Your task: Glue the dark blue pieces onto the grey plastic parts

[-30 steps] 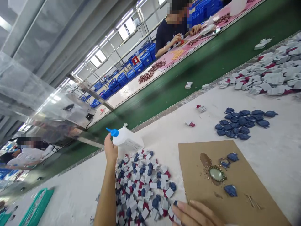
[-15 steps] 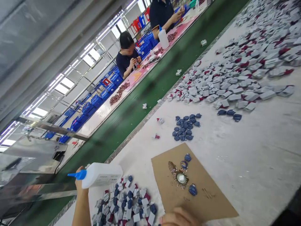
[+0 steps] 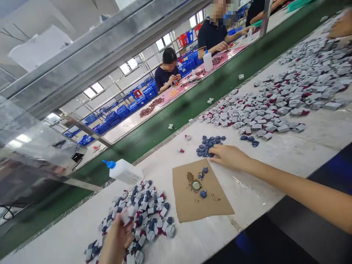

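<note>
My left hand (image 3: 119, 234), partly blurred, is closed on a pale grey-white block-like piece (image 3: 128, 215) over a heap of mixed grey, dark blue and maroon pieces (image 3: 150, 211). My right hand (image 3: 227, 156) reaches into a small cluster of dark blue pieces (image 3: 203, 147), its fingertips pinching at one on the near edge. Between the hands lies a brown cardboard sheet (image 3: 189, 211). On it are a round cap with a pale middle (image 3: 196, 185), a brown smear, a few dark blue pieces (image 3: 203, 193) and thin sticks (image 3: 216, 197).
A white bottle with a blue nozzle (image 3: 126, 171) is beyond the left heap, nozzle pointing left. A large spread of grey pieces (image 3: 264, 106) covers the right. Past the green belt (image 3: 148, 137), people work at another table. Another hand (image 3: 341, 27) shows at far right.
My left hand has come from behind the bottle to the mixed heap and now holds a pale piece. My right hand has gone from the cardboard's near edge to the blue cluster. The view has shifted.
</note>
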Demonstrator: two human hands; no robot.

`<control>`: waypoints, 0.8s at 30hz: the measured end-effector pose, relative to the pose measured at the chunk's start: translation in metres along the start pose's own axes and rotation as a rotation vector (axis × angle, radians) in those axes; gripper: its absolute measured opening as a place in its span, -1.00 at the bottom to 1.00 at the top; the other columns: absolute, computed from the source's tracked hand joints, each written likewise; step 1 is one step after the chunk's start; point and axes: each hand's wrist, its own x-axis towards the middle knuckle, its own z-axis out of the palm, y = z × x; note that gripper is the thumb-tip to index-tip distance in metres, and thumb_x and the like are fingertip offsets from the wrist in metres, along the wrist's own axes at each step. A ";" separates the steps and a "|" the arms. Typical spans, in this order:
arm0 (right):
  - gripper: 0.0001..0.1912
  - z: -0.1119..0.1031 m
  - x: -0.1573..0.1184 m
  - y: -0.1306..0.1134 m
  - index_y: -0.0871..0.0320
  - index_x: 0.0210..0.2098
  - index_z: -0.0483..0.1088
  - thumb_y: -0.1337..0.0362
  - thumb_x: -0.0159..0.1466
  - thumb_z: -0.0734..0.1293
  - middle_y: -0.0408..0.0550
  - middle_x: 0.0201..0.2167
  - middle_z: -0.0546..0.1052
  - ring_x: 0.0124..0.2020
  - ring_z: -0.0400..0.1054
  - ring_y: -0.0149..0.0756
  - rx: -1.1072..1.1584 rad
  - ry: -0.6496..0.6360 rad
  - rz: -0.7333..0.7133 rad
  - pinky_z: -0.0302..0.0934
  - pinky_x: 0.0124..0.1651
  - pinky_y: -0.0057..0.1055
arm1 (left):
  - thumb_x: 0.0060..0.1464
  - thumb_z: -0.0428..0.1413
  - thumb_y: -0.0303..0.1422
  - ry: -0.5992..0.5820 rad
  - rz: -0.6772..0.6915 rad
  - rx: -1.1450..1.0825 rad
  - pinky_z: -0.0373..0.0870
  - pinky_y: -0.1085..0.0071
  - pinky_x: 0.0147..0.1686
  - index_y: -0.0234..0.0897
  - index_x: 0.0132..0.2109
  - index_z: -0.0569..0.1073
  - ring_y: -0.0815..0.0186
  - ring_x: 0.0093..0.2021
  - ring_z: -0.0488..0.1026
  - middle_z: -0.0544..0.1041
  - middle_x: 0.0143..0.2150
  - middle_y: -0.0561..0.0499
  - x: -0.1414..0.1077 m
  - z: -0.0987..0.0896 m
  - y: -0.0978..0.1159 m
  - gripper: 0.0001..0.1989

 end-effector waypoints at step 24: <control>-0.76 0.012 -0.017 0.022 0.20 -0.18 0.31 0.41 0.19 0.12 -0.02 -0.28 0.42 -0.26 0.29 -0.34 0.320 0.550 0.324 0.09 -0.16 -0.47 | 0.00 -0.03 -0.60 -0.798 1.363 0.579 0.40 0.43 -0.19 -0.26 -0.01 0.36 0.33 -0.19 0.46 0.55 -0.23 -0.01 -0.129 0.163 -0.185 -0.61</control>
